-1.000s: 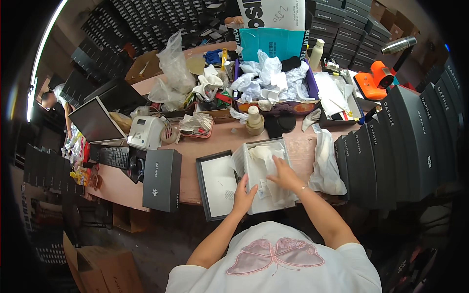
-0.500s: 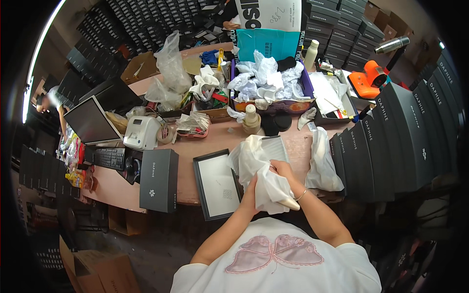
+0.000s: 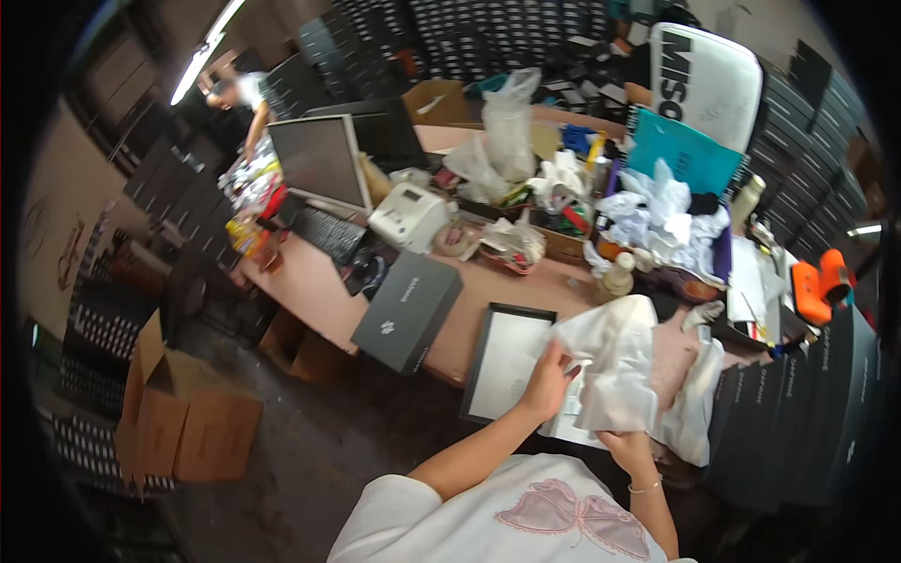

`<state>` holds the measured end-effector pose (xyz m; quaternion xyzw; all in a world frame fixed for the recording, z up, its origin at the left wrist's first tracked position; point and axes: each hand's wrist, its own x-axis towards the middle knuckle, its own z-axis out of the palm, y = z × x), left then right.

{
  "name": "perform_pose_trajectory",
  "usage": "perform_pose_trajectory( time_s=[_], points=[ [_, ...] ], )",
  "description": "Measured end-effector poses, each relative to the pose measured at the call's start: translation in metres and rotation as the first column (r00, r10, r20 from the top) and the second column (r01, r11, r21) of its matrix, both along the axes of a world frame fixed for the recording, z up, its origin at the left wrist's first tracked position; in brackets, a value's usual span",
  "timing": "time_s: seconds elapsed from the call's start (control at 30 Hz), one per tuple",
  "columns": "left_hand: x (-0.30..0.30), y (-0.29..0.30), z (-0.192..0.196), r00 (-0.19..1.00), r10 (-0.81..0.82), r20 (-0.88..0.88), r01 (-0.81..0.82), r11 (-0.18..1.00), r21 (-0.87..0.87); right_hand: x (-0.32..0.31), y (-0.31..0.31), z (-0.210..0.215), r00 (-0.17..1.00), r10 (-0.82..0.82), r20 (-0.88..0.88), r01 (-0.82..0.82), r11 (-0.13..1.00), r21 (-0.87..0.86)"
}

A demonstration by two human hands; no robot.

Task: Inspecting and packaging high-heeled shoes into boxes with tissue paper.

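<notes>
- White dust bag (image 3: 615, 371), soft and wrinkled, held up off the pink table (image 3: 310, 281) at its near edge, just right of the open box tray (image 3: 507, 361) with its pale lining.
- Left hand (image 3: 547, 383) closed on the bag's left edge, fingers curled into the cloth. Right hand (image 3: 627, 448) pinches the lower hem from beneath, thumb on top. Both full; neither free.
- Risk, as I judge it: whatever is inside could slide out of the slack cloth, since only the edges are gripped. It would land on the tray or go off the table edge to the floor.
- Risk: a loose fold could snag a tray corner. The tray overhangs the near edge and a tug might tip it.
- Risk: a wide swing right could brush the loose white wrappings (image 3: 690, 413) lying just beside, which also hang over the edge.
- Dark lidded box (image 3: 408, 310) sits left of the tray, tilted at the table's edge, near but apart.
- Small bottle (image 3: 617, 275) and a bin of crumpled paper (image 3: 666, 220) crowd the far side, so there is little room forward.
- Stacked black boxes (image 3: 798, 403) wall the right.
- Open room: the bare strip of table left of the dark box, and the air above the tray. Cardboard carton (image 3: 178, 413) on the floor, well apart.
</notes>
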<state>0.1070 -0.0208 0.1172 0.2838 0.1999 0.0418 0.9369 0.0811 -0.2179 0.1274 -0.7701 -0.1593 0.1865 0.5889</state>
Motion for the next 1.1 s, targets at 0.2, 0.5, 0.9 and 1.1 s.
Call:
perform_pose_trajectory(
  time_s=[0.2,0.5,0.9,1.1],
  points=[
    [0.045,0.029,0.001,0.998,0.008,0.068,-0.026,0.960,0.279,0.005,-0.050,0.017,0.955,0.153,0.253,-0.057,0.935,-0.351],
    [0.031,-0.015,0.111,0.824,0.040,0.566,-0.328,0.848,0.417,0.039,-0.127,0.026,0.890,0.071,0.450,0.196,0.831,-0.520],
    [0.043,0.001,-0.070,0.744,-0.668,-0.004,0.409,0.451,0.793,0.054,-0.130,0.053,0.584,0.354,0.731,0.113,0.856,-0.505],
    [-0.005,-0.005,0.024,0.419,-0.906,0.050,0.891,0.401,-0.212,0.060,-0.058,0.041,0.455,0.448,0.770,0.220,0.781,-0.584]
  ],
)
